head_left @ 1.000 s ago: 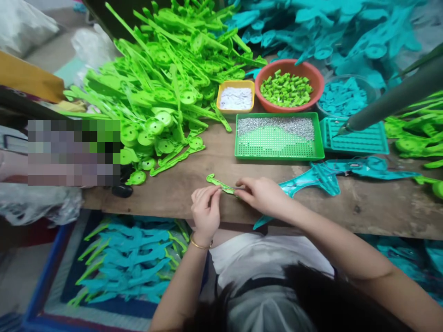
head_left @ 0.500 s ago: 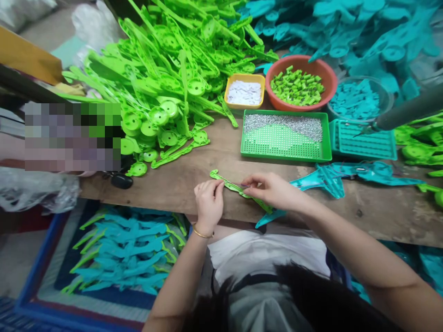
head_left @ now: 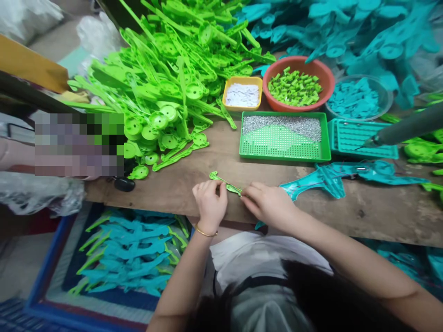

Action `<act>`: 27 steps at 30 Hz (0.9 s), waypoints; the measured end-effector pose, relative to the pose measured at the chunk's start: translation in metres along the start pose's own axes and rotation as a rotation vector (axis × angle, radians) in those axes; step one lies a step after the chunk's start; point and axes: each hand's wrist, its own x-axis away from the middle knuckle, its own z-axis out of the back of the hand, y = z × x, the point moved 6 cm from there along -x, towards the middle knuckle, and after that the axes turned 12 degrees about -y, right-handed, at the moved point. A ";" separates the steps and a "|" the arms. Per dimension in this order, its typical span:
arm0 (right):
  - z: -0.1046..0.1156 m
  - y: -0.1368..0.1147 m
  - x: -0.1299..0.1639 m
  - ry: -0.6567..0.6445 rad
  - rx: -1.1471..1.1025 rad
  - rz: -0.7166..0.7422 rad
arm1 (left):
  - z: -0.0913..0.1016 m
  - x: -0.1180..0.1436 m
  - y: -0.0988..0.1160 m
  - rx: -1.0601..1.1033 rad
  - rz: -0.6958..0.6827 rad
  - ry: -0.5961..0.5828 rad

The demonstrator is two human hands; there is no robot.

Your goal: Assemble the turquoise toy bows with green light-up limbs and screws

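Worn wooden bench (head_left: 214,161), rough and scuffed, crowded along its far side. Behind the green tray (head_left: 283,137), a yellow tub (head_left: 242,93) of white bits and a red bowl (head_left: 298,85) of short green pieces; left of the tray, a tall heap of green parts (head_left: 169,74); right of the tray, a teal tray (head_left: 362,138) and, nearer, a flat teal part (head_left: 346,177). Below the bench edge, well left of the tray, a blue crate (head_left: 44,272) of mixed teal and green parts.

Slim green strip (head_left: 226,184), flat, hooked at its left end, lying on the bench in front of the tray.

Left hand (head_left: 209,205) pinched on the strip's middle, thumb against fingertips. Right hand (head_left: 270,205) closed on the strip's right end, hiding that end. Strip stretched between both hands, hooked tip poking out past the left hand.
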 end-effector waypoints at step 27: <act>-0.026 0.025 0.004 0.289 -0.254 0.138 | -0.005 -0.005 0.002 -0.063 -0.165 -0.147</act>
